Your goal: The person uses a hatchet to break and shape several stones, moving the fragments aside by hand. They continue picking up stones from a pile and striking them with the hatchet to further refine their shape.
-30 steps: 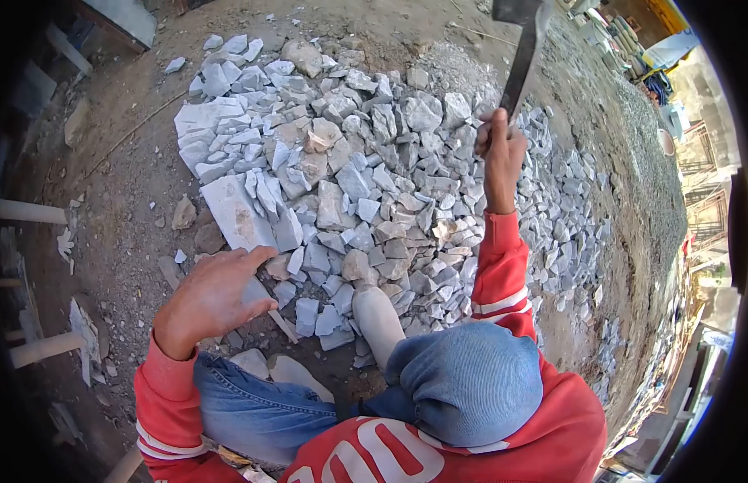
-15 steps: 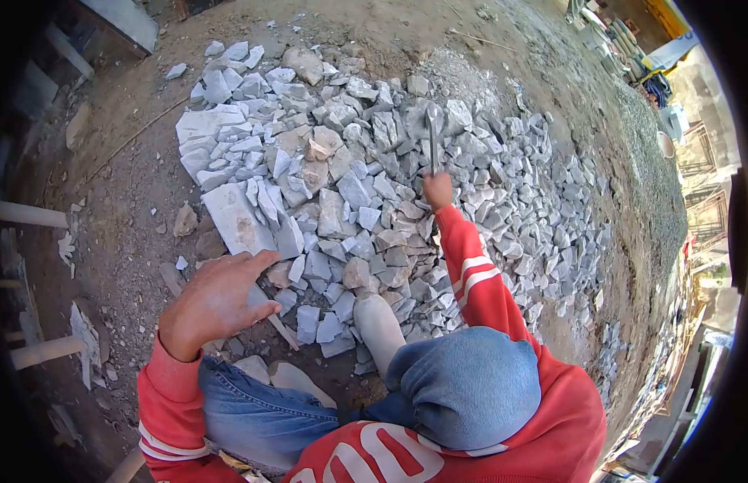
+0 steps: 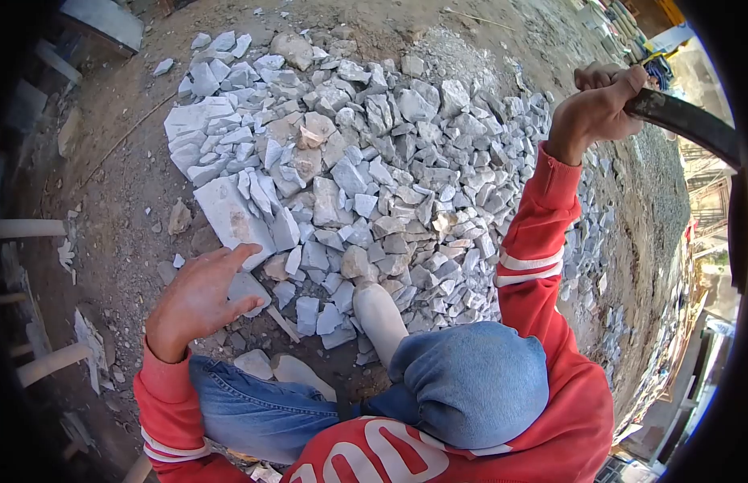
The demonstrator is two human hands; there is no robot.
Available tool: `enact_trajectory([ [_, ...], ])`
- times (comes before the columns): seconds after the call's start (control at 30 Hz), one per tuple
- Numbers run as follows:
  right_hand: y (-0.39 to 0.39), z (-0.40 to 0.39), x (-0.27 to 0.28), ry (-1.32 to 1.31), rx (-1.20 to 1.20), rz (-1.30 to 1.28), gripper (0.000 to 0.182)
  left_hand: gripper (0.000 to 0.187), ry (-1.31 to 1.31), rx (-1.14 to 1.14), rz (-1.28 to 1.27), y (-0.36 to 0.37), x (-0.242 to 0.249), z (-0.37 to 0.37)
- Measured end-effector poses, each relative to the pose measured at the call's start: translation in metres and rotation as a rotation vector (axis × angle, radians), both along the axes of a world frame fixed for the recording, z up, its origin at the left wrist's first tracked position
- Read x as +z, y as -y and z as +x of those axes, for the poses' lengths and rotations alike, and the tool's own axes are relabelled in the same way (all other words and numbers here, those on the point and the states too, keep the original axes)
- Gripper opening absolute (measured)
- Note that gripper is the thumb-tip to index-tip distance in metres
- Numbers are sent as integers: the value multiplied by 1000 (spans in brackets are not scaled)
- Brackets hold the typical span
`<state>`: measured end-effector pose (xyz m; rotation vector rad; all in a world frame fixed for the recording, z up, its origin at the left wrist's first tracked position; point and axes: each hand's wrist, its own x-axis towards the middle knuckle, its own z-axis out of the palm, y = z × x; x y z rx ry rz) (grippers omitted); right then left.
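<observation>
My right hand is closed around the dark handle of a hammer, raised at the upper right. The hammer's head lies outside the view. My left hand hangs over the near left side of the pile, its thumb and fingers apart, holding nothing. Close beyond its fingertips lies a large flat grey slab. Broken grey stones spread across the ground in front of me, with a reddish-brown stone among them.
My light-coloured boot rests against the near edge of the pile. At left, pale poles jut in over the dirt. Bundled items and blue and yellow things stand at the upper right.
My right hand has swung up and to the right with the hammer, away from the stones at the pile's middle. My left hand has shifted slightly left, still open.
</observation>
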<state>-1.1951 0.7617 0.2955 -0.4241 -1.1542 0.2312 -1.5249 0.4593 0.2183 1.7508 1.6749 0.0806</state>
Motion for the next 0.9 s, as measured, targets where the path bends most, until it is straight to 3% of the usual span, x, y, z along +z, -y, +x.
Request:
enact_trajectory([
  [0.07,-22,-2,-49,-74,13,139,42,70,-3,-2,14,0,0,3],
  [0.1,-20,-13,-92,-100,-1,47,40,69,-6,-15,15,0,0,4],
  [0.13,-22,-16,-163,-141,0,-196,41,68,-7,-21,21,2,0,6],
  [0.17,-35,1,-275,176,-291,-410,38,68,1,5,42,2,2,7],
  [0.2,1,-3,-324,528,-396,-814,39,65,-31,-1,46,1,5,7],
  [0.23,1,10,-377,794,-90,-1302,46,62,-64,-14,43,2,8,6],
  [0.27,-38,32,-474,734,-78,-1435,38,62,-64,8,62,0,10,6],
  [0.33,-10,12,-360,167,508,-1668,36,60,-186,1,97,3,17,6],
  [0.4,-11,4,-299,-32,658,-1680,40,62,-160,7,66,5,22,3],
  [0.47,6,-7,-235,122,488,-1478,42,65,-133,4,51,3,23,0],
  [0.57,20,-8,-120,126,437,-1068,43,65,-121,1,26,10,13,-7],
  [0.6,21,-3,-85,163,469,-847,41,66,-73,5,31,11,8,-10],
  [0.7,14,0,3,192,251,-271,46,66,17,21,-23,8,2,-14],
  [0.73,13,-4,22,176,102,-105,51,67,55,34,-79,7,1,-15],
  [0.8,7,-7,30,128,71,168,55,67,42,33,-55,8,-7,-16],
  [0.83,-3,-11,13,49,148,231,56,67,24,28,-26,7,-10,-16],
  [0.9,-18,-31,-82,-73,128,187,45,67,31,19,-15,6,-13,-16],
])
